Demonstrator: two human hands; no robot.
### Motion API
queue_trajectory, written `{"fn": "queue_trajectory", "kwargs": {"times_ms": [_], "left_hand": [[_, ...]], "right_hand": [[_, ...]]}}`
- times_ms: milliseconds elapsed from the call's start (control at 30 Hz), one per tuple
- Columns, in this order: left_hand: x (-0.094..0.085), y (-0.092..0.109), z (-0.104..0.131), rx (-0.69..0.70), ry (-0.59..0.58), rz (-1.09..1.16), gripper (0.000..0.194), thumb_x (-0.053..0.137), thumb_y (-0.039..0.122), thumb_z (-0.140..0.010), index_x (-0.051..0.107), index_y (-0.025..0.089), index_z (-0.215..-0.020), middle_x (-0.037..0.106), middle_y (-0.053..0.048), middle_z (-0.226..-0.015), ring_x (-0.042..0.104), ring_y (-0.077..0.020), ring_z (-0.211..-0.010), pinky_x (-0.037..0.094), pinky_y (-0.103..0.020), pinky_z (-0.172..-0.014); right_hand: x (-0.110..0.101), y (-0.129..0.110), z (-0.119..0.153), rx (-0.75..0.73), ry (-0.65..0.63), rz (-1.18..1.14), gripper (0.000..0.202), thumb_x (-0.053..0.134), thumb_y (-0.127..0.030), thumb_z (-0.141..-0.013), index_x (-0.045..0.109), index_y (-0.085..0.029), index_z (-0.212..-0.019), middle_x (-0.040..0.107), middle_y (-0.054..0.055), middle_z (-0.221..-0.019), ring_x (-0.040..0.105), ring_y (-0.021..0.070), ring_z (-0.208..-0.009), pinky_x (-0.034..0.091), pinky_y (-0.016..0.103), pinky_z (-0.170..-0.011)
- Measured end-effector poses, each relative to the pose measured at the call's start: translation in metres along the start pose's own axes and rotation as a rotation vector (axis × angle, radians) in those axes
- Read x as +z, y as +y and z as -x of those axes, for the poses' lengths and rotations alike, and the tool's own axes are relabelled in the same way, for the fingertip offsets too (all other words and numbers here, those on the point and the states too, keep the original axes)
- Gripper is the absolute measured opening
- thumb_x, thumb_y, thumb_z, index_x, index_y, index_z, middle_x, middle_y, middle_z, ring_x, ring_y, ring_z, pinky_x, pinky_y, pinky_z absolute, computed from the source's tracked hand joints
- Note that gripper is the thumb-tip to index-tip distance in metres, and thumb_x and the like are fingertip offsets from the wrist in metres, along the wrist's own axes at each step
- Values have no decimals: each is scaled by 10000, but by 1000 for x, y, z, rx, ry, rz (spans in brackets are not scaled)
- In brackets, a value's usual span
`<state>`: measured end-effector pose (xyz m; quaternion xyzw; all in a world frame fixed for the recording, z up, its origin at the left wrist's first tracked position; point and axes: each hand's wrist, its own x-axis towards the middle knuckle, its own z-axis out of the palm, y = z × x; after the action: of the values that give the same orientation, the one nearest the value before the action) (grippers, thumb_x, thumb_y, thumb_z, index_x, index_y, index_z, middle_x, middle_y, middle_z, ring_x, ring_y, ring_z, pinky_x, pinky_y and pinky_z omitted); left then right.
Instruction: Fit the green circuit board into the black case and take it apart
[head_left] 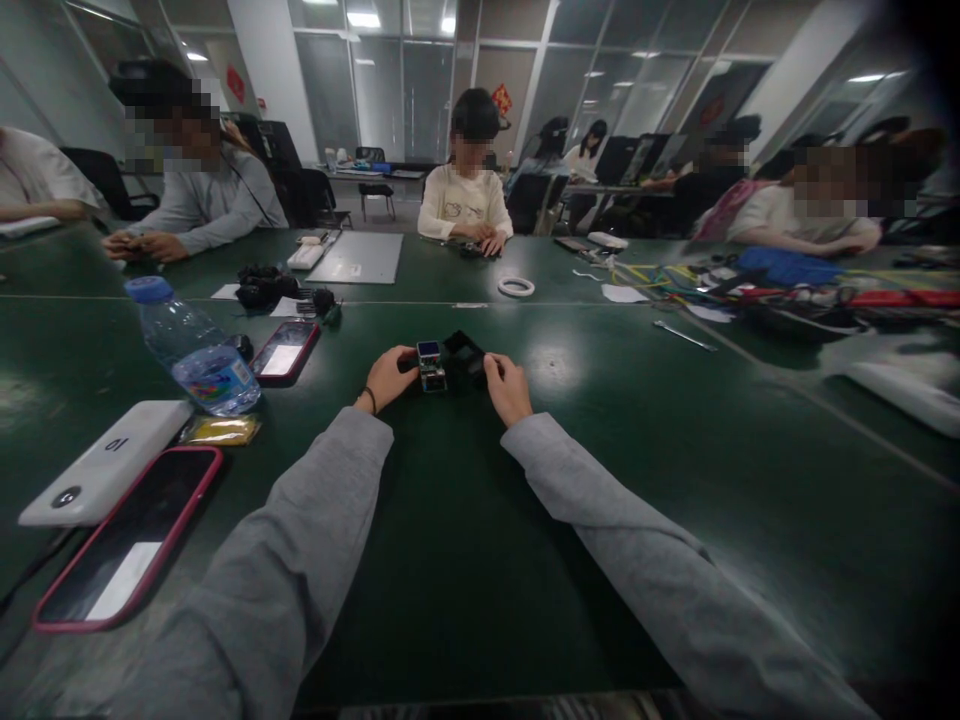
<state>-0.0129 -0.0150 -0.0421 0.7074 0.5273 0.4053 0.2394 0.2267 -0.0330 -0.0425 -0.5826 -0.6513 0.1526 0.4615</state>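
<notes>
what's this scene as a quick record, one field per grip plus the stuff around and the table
left grip: holds a small circuit-board module
right grip: holds a black part, details unclear
left side: water bottle, white device, near phone, far phone
right side: slim metal tool, tangled cables
ahead: white ring, seated person
surface: green table

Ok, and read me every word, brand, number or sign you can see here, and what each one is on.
"10" or "01", depending on which way up: on the white device at the left.
Too blurred to read: the bottle label.
Too small to read: any lettering on the red decoration in the background.
Small circuit-board module: no legible markings.
</notes>
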Motion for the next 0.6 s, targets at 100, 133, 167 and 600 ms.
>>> {"fn": "queue_trajectory", "kwargs": {"times_ms": [100, 133, 167, 600], "left_hand": [[1, -1, -1, 6, -3, 11, 382, 631, 363, -765, 592, 185, -1101, 629, -98, -1142, 587, -238, -1059, 444, -461, -945], [1, -1, -1, 6, -1, 14, 378, 633, 358, -763, 593, 186, -1097, 630, -96, -1141, 585, -238, -1061, 443, -461, -947], [1, 0, -1, 3, 2, 16, 371, 637, 350, -761, 595, 189, -1092, 632, -93, -1139, 585, -237, -1063, 441, -459, -949], [-4, 9, 1, -3, -21, -37, 374, 632, 346, -764, 594, 180, -1097, 641, -93, -1139, 590, -226, -1065, 446, -418, -945]], "right_hand": [[1, 3, 0, -18, 99, 73, 490, 365, -537, -906, 606, -148, -1081, 588, 135, -1015, 496, 273, -1019, 364, 488, -944], [2, 2, 1, -31, 115, 85, 508, 409, -557, -884, 584, -145, -1125, 575, 143, -1037, 492, 279, -1026, 365, 499, -943], [3, 1, 2, -47, 113, 92, 536, 462, -570, -855, 557, -146, -1170, 562, 149, -1061, 492, 285, -1029, 375, 503, -935], [-208, 115, 38, 155, 174, 210, 461, 531, -513, -819, 641, -196, -1135, 621, 195, -1076, 603, 237, -922, 442, 393, -788]]}}
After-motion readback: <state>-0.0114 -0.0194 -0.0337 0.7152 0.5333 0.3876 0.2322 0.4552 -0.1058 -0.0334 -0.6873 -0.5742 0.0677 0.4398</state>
